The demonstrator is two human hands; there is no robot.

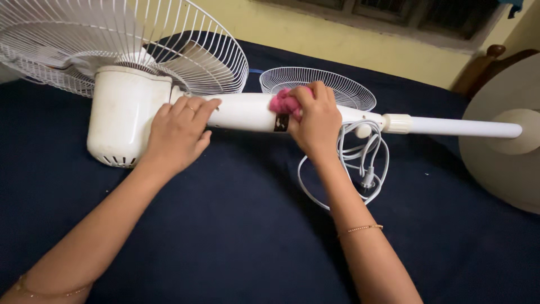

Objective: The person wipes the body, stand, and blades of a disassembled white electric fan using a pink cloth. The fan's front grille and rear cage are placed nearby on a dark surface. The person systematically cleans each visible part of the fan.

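A white pedestal fan lies on its side across a dark blue cloth point(236, 236). My left hand point(179, 134) rests flat where the white motor housing point(121, 112) meets the fan's column point(247, 112). My right hand point(318, 121) presses a pink rag point(283, 103) against the column. The thin white pole point(467, 128) runs right to the round base point(506, 163). The rear wire guard point(112, 39) stands behind the housing.
A loose round wire grille point(349, 87) lies behind the column. The white power cord and plug point(365, 163) are coiled beside my right wrist. A yellow wall point(349, 39) and a window sill are behind; a wooden post point(489, 62) stands at the right.
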